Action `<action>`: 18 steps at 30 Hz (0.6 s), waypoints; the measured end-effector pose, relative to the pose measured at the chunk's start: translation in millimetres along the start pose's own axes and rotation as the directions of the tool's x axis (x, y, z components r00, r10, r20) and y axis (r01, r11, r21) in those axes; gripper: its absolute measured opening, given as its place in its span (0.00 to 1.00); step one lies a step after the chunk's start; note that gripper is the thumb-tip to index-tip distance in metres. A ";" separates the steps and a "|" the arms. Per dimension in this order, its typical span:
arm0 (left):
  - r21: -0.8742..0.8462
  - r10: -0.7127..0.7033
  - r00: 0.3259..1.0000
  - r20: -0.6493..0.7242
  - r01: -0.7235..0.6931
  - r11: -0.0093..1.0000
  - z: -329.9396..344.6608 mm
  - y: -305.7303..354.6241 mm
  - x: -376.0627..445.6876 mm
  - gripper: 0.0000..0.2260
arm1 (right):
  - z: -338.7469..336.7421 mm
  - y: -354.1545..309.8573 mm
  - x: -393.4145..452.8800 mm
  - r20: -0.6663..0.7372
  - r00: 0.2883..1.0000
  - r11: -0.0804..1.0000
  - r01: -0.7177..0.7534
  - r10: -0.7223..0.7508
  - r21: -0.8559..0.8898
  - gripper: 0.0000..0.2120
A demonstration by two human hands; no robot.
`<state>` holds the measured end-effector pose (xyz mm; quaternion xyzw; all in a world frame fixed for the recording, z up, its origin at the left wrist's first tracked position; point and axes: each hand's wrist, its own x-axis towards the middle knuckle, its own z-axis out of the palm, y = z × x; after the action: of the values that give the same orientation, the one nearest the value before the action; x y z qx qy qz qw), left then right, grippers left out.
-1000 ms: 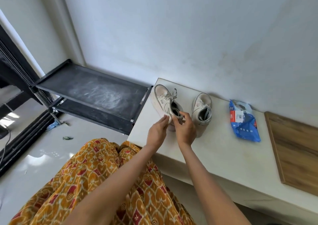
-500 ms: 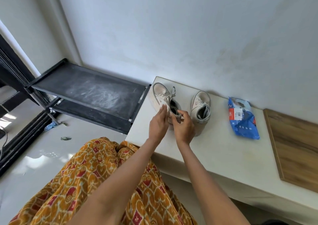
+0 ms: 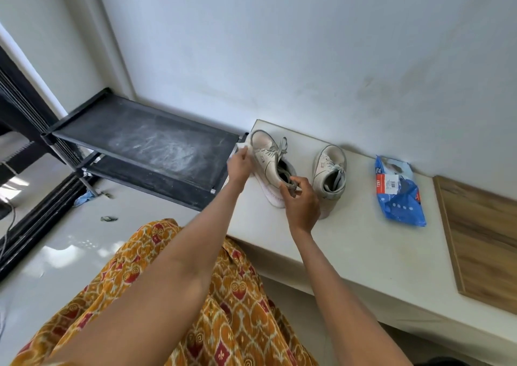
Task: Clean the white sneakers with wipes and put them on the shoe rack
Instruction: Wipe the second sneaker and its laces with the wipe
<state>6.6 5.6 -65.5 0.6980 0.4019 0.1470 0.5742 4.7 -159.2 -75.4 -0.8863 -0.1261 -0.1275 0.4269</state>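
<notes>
Since a second ago the left hand (image 3: pixel 240 166) has slid away from the heel opening, forward along the outer side of the nearer sneaker (image 3: pixel 270 161) toward its toe, and a white wipe (image 3: pixel 242 146) now shows at its fingertips. That hand pinches the wipe and presses it against the shoe's side near the toe cap, which reads as a wiping stroke in progress. The right hand (image 3: pixel 300 201) grips the heel collar, fingers curled round the rim, apparently to steady the shoe; it is tipped onto its side so the outer wall and sole edge face the person.

The second sneaker (image 3: pixel 329 175) stands upright just beside it on the white ledge (image 3: pixel 363 242), untouched, its opening toward the person. The blue wipes packet (image 3: pixel 398 193) lies near that shoe, within the right hand's reach, probably kept there for taking fresh wipes. A wooden board (image 3: pixel 486 239) lies further right.

The black shoe rack (image 3: pixel 145 148) sits directly left of the ledge, its dusty top shelf bare, so each cleaned shoe likely needs only a short move. By this judgement, cleaning is at shoe 1 of 2, and no shoe is on the rack.
</notes>
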 end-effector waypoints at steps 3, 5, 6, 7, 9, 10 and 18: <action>-0.074 -0.007 1.000 0.030 0.009 0.997 15.2 -0.7 -1.6 0.16 | 0.6 -0.4 1.1 0.014 1.000 1.000 0.005 -0.006 0.016 0.13; -0.033 0.027 0.999 -0.031 -0.028 0.999 18.0 -3.1 -0.6 0.14 | 0.8 -0.5 1.7 0.017 1.000 1.000 0.012 -0.012 0.020 0.13; -0.004 0.045 0.998 -0.052 -0.046 0.999 16.7 -4.4 -2.6 0.14 | 1.3 -0.8 1.6 0.017 1.000 1.000 0.012 -0.013 0.023 0.12; 0.009 0.060 0.996 -0.062 -0.060 0.998 15.4 -5.6 -6.5 0.13 | 1.6 -0.7 1.0 0.014 1.000 1.000 0.010 -0.010 0.028 0.12; -0.007 0.072 0.995 -0.067 -0.073 0.997 13.4 -11.2 -16.1 0.11 | 2.5 -2.3 -0.8 0.009 1.000 0.999 -0.003 0.003 0.053 0.12; -0.032 0.063 0.996 -0.069 -0.065 0.997 13.8 -14.7 -20.9 0.11 | 2.0 -3.4 -1.9 0.009 1.000 0.998 -0.008 0.007 0.068 0.12; -0.157 0.051 0.997 -0.049 -0.059 0.986 22.2 -42.1 -71.7 0.07 | 0.0 -8.5 -4.2 0.017 0.999 0.994 -0.039 0.038 0.105 0.12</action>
<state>-40.5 -61.1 -92.4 0.6574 0.3825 0.2100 0.6143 -2.0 -154.6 -70.6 -0.8658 -0.1188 -0.1057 0.4745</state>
